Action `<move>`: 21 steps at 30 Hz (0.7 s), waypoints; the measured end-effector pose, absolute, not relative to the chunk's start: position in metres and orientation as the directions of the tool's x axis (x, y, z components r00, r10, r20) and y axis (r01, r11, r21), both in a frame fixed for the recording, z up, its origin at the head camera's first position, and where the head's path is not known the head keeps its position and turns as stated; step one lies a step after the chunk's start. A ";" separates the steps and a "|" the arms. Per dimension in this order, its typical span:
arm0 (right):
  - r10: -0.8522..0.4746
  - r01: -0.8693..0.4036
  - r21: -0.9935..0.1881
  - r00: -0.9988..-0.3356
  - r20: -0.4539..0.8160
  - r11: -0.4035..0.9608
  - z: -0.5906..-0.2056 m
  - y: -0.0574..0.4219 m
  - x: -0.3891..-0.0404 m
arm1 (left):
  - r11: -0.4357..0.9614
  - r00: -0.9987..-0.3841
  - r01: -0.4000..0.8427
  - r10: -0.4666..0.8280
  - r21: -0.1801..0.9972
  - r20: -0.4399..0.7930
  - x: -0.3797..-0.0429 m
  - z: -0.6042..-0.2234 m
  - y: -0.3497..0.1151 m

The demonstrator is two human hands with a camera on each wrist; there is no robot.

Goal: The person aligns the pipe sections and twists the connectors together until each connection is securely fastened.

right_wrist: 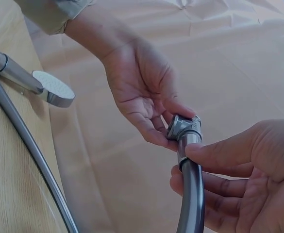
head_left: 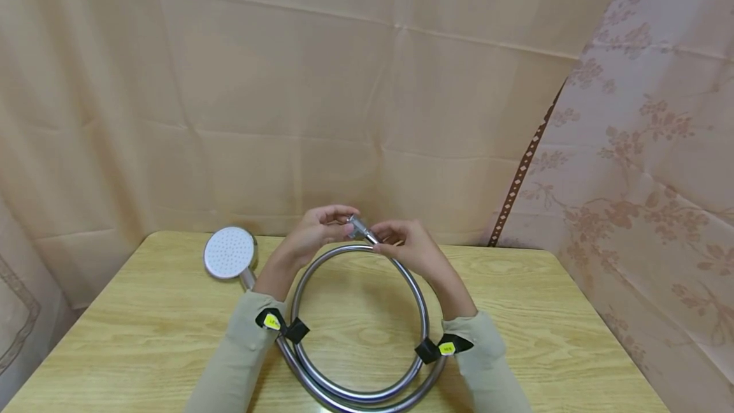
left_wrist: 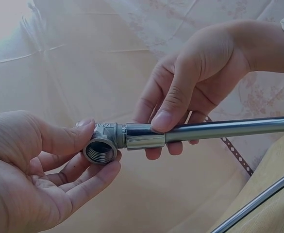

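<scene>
My left hand pinches a metal elbow fitting between thumb and fingers; its threaded round opening shows in the left wrist view. The fitting sits on the end of a silver shower hose. Thumb and fingers of my right hand grip the shiny collar at that hose end, right beside the fitting. Below the hands, the rest of the hose loops in a coil over the table. A round shower head with a white face lies left of my left hand, its handle partly hidden behind the wrist.
The light wood table has its back edge just beyond the hands. A beige cloth hangs behind it, and a floral-patterned cloth hangs along the right side.
</scene>
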State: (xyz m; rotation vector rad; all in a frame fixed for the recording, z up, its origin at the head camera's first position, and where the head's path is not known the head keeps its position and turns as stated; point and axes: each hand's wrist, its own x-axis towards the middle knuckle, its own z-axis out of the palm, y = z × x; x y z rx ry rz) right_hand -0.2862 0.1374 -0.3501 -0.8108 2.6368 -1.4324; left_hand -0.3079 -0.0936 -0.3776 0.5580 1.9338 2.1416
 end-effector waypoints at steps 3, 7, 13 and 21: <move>-0.470 -0.436 -0.792 -0.855 0.217 0.427 -0.351 0.139 -0.288 | -0.119 -0.906 0.106 0.398 0.987 0.146 -0.308 -0.377 -0.093; -0.474 -0.408 -0.814 -0.860 0.190 0.414 -0.351 0.141 -0.289 | -0.113 -0.903 0.107 0.404 0.988 0.144 -0.308 -0.377 -0.093; -0.482 -0.310 -0.869 -0.871 0.097 0.385 -0.352 0.144 -0.291 | -0.114 -0.899 0.113 0.411 0.987 0.150 -0.308 -0.378 -0.092; -0.510 -0.233 -0.914 -0.860 0.033 0.333 -0.352 0.146 -0.293 | -0.110 -0.893 0.132 0.419 0.985 0.167 -0.308 -0.381 -0.093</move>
